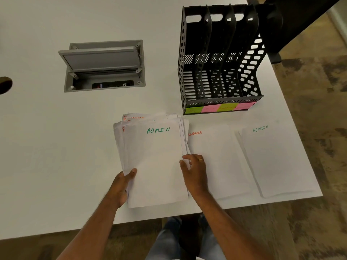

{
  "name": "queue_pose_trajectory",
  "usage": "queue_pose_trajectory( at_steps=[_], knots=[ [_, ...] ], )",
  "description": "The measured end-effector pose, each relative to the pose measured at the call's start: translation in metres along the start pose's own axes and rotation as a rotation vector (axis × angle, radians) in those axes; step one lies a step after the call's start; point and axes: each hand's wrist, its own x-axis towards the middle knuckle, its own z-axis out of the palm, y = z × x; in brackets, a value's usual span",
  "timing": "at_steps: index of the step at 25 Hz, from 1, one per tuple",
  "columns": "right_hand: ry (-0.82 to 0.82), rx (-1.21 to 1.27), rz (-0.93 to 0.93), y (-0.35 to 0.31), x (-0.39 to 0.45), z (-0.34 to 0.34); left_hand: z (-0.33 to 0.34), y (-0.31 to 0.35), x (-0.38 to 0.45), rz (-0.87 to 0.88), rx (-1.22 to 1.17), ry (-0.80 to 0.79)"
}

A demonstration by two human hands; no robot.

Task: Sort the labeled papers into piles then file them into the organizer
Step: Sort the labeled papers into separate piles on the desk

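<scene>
Both forearms reach in over the near edge of the white table (47,166). Left hand (122,186) grips the lower left corner of the unsorted paper stack (154,166), thumb on top of the sheets and fingers hidden beneath. Right hand (194,173), wearing a ring (201,159), pinches the right edge of the top sheet with curled fingertips. That top sheet reads "ADMIN" in green marker; sheets fanned out behind it show parts of "FINANCE" in orange at their upper left corners. Just right of the stack, partly overlapped by it, lies a FINANCE pile (221,162), its orange heading visible as "INANCE". Further right, near the table's right edge, lies an ADMIN pile (276,162) headed "ADMIN" in green. Beyond the 2 piles, toward the far right corner, stands the black perforated organizer (219,59) with 4 upright slots, none holding paper. Its front lip carries 4 sticky labels (219,108) alternating green and pink; the third appears to read "FINANCE", the others are illegible. Toward the middle of the table, a grey cable box (104,66) sits recessed with its lid raised. Jeans-clad legs (169,239) show below the near edge.
</scene>
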Motion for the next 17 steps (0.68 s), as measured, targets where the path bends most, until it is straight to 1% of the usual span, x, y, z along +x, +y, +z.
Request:
queue_pose_trajectory(
  at_steps=[3, 7, 8, 10, 11, 13, 16, 17],
  knots=[
    [-0.016, -0.008, 0.072, 0.004, 0.001, 0.0, 0.005, 0.002, -0.007, 0.007, -0.012, -0.014],
    [-0.07, 0.019, 0.22, 0.013, 0.002, -0.007, 0.014, -0.004, -0.01, -0.005, -0.007, -0.039],
    [-0.071, 0.018, 0.231, 0.016, 0.002, -0.011, 0.019, -0.007, -0.01, -0.01, -0.005, -0.045],
    [-0.047, 0.049, 0.192, 0.022, 0.002, -0.02, 0.03, -0.012, -0.012, -0.009, 0.005, -0.058],
    [-0.015, 0.063, 0.165, 0.025, 0.003, -0.029, 0.037, -0.013, -0.013, -0.002, 0.012, -0.071],
    [0.117, 0.056, 0.155, 0.037, 0.012, -0.057, 0.052, -0.017, -0.014, 0.007, 0.019, -0.096],
    [0.418, -0.135, 0.179, 0.08, 0.037, -0.128, 0.072, -0.025, -0.011, 0.009, 0.003, -0.109],
    [0.482, -0.185, 0.183, 0.098, 0.046, -0.156, 0.079, -0.028, -0.009, 0.005, 0.001, -0.109]
  ],
)
